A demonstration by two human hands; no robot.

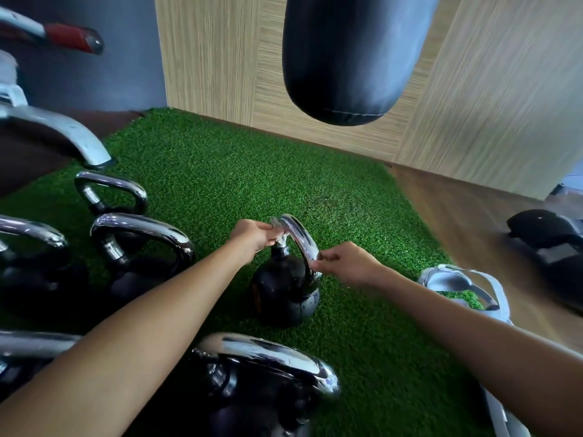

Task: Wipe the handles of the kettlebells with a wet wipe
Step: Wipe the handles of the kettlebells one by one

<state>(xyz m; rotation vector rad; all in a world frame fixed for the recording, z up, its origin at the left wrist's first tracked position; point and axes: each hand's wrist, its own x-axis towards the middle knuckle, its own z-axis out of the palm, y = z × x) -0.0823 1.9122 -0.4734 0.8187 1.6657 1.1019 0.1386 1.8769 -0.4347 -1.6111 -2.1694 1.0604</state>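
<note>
Turf (pixel 220 171), green, covers most of the ground. Wood floor (pixel 457 209) edges it on the right and a panelled wall (pixel 214 58) stands behind. Bag (pixel 353 58), dark, hangs above the turf's far side, clear of it. Grey machine frame (pixel 63 134) at far left, its foot at the turf edge.

Spare kettlebells (pixel 142 247) stand clustered at left, black with chrome grips. Near kettlebell (pixel 268 373) sits closest to the camera, between the forearms. Grey kettlebell (pixel 457 282) stands at right by the turf edge (partly hidden behind the right forearm).

Kettlebell (pixel 284 294) in work: small, black, upright on the turf at centre, apart from the rest. Its handle (pixel 299 238), chrome, arches up between the two hands.

Left hand (pixel 252 236): fingers curled, pinching the wipe (pixel 280 238) against the far end of the handle, where it bends down to the body. Right hand (pixel 347 263): thumb and fingertips pinched on the near leg of the handle. Whether any wipe lies under them cannot be told (blur there).

Wipe: white, bunched, mostly covered by the left fingers.
</note>
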